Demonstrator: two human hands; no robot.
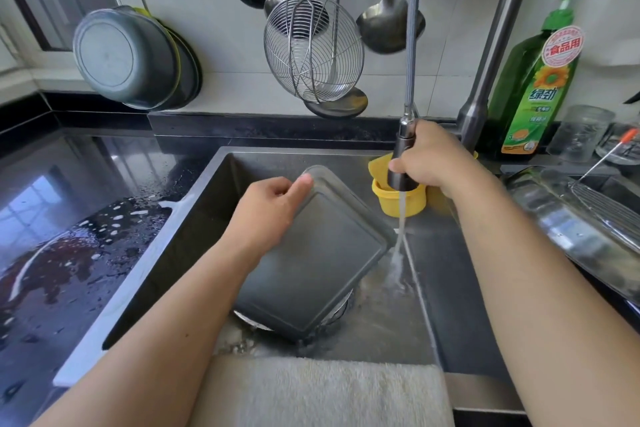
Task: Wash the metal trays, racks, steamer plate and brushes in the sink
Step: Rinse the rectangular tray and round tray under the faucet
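A square metal tray [311, 260] stands tilted in the steel sink [450, 288], its underside facing me and its lower corner over the drain. My left hand [266, 211] grips the tray's upper left edge, thumb on the rim. My right hand [433, 158] holds the pull-out sprayer head [401, 163] of the tap. Water [398, 246] streams down past the tray's right corner onto the sink floor. A wire rack [609, 208] lies on the drainer at the right.
A yellow cup [401, 201] hangs on the sink's back wall. Green dish soap bottle [533, 90] and glass jars [578, 135] stand at the back right. Ladles and a wire skimmer [311, 48] hang above. A towel [325, 392] drapes over the front edge. The black counter [69, 218] at left is wet.
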